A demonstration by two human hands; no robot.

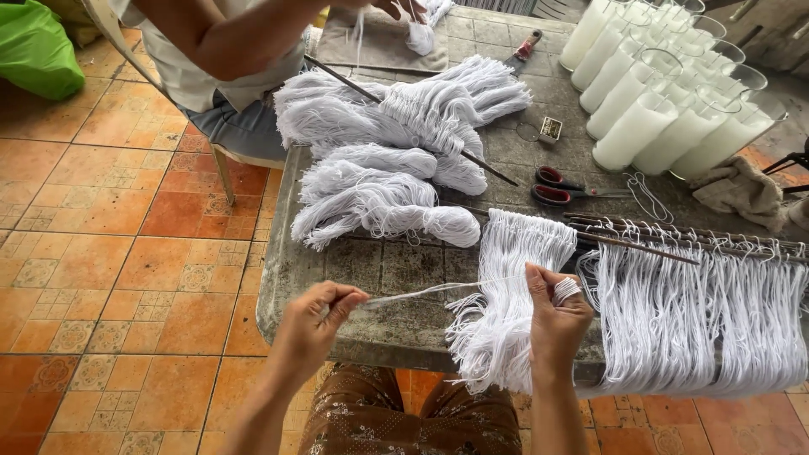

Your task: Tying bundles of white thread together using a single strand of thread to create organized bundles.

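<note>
Grey stone table (396,270), hands (556,324) stretching white string (421,292)

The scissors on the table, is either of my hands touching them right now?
No, the scissors lie apart on the table while the left hand and right hand stretch a white string between them.

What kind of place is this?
Probably a small candle workshop: glass jars full of white wax, heaps of white string like wicks, and scissors on a rough table.
</note>
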